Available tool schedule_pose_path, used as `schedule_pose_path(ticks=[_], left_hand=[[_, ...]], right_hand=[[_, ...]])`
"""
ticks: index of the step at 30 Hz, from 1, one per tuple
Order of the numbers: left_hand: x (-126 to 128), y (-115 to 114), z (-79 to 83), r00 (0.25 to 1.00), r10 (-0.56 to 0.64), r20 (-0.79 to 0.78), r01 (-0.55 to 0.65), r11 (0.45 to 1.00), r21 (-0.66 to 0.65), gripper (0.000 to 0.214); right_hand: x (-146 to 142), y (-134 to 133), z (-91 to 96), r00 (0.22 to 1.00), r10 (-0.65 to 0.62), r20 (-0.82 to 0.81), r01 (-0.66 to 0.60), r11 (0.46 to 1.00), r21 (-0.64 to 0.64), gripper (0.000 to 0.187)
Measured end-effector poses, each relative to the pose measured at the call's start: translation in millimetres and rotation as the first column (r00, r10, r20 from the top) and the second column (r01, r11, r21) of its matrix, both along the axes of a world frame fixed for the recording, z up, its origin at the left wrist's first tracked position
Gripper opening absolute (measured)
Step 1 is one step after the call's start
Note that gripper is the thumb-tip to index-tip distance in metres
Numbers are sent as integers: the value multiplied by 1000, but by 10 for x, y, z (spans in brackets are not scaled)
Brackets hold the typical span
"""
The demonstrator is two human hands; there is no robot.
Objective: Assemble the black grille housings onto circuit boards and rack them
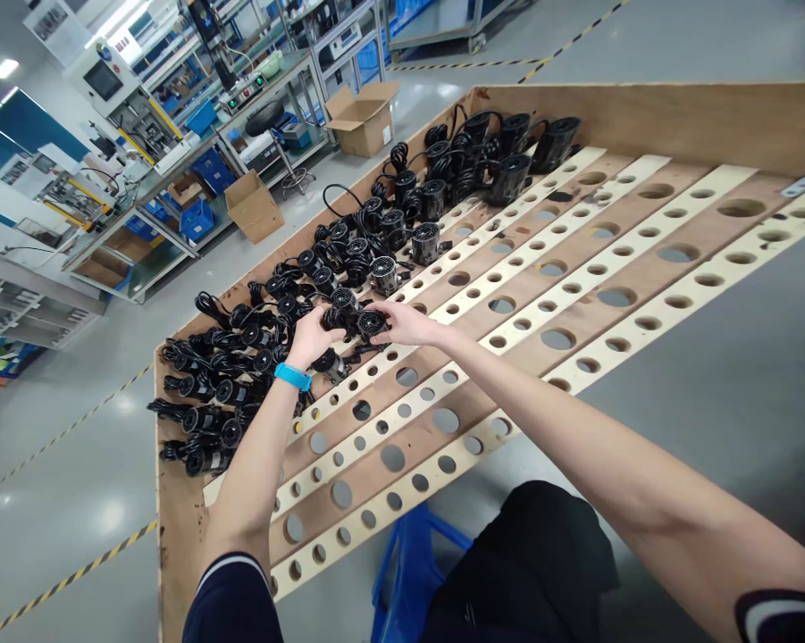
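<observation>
My left hand (314,338), with a blue wristband (293,376), is closed around a coiled black cable (339,320). My right hand (403,323) grips a black cylindrical motor-like unit (371,323) with a ribbed round end. Both hands are close together over the perforated wooden rack (415,379); parts of the fingers are hidden behind the units. Just below them, another black unit (331,364) lies tilted on the slats. A similar unit with a paler round end (384,275) stands just beyond my hands.
Rows of corded black units (425,241) fill the rack's far and left sides. A wooden side wall (643,121) bounds the far right. Below the rack is a blue plastic stool (402,572). Workbenches (154,183) and open cardboard boxes (362,121) stand beyond.
</observation>
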State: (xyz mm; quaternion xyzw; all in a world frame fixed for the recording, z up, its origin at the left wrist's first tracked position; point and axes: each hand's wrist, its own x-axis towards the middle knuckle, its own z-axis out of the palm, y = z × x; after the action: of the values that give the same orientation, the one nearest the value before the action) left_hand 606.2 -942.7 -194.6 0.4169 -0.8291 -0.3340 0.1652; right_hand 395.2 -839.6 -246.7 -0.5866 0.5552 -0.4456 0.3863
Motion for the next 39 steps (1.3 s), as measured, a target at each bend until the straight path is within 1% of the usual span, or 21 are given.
schedule_pose_path(ticks=[3, 5, 9, 13, 15, 18, 23, 26, 33, 39], left_hand=[[-12, 22, 13, 998, 19, 66, -16, 999, -41, 56], [-30, 33, 53, 993, 28, 118, -20, 997, -70, 53], [-78, 52, 215, 970, 48, 240, -10, 988, -157, 45], [-124, 87, 390, 926, 72, 371, 28, 966, -257, 37], [-143, 107, 451, 901, 78, 426, 52, 957, -286, 34], [-163, 130, 510, 866, 77, 493, 81, 953, -292, 34], [-180, 138, 559, 808, 129, 575, 56, 955, -293, 31], [-189, 131, 572, 792, 146, 593, 47, 953, -298, 31], [-189, 77, 582, 806, 115, 580, 78, 952, -297, 34], [-171, 65, 556, 817, 110, 567, 78, 952, -297, 27]], right_hand=[[0, 5, -9, 1000, -23, -22, 22, 1000, -8, 67], [11, -1, -12, 999, -31, -32, 30, 999, -11, 68], [38, -14, -17, 998, -38, -41, 37, 999, -20, 69], [35, -2, -21, 998, -35, -44, 34, 999, -26, 69], [30, 10, -30, 999, -24, -44, 23, 999, -28, 69], [34, 28, -57, 998, -13, -54, 11, 1000, -27, 69], [45, 43, -94, 994, -33, -100, 30, 999, -31, 70], [40, 39, -85, 989, -50, -139, 45, 998, -37, 70], [51, 30, -36, 983, -57, -177, 50, 998, -43, 71], [65, 62, -27, 980, -75, -183, 66, 996, -58, 70]])
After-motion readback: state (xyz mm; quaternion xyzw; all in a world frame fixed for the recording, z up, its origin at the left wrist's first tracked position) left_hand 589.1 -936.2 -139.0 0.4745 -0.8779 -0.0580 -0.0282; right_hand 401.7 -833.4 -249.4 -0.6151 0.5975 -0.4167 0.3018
